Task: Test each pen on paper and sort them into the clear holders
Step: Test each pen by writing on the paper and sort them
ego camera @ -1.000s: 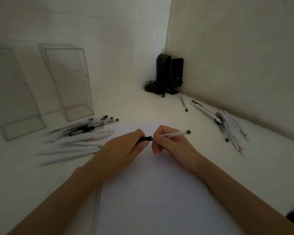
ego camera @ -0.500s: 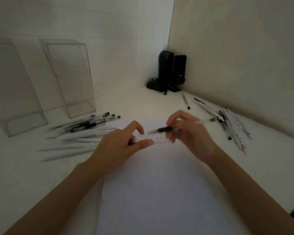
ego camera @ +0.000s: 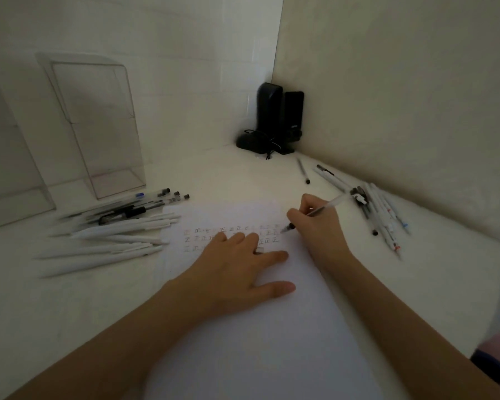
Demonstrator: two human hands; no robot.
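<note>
A white sheet of paper [ego camera: 260,327] lies in front of me with rows of small written marks near its top. My left hand [ego camera: 240,267] lies flat on the sheet, fingers spread, and a small pen cap [ego camera: 259,250] shows by its fingers. My right hand [ego camera: 315,223] grips a clear pen [ego camera: 326,207] in a writing hold, its tip touching the paper at the right end of the marks. Two tall clear holders [ego camera: 98,125] [ego camera: 9,174] stand at the back left.
A pile of white and clear pens [ego camera: 113,229] lies left of the paper. Another group of pens [ego camera: 378,209] lies at the right by the wall. Two black speakers with a cable [ego camera: 274,119] fill the far corner.
The cap came off the pen. My left hand went from gripping the cap end to lying flat on the paper. My right hand turned the pen and brought its tip down to the sheet.
</note>
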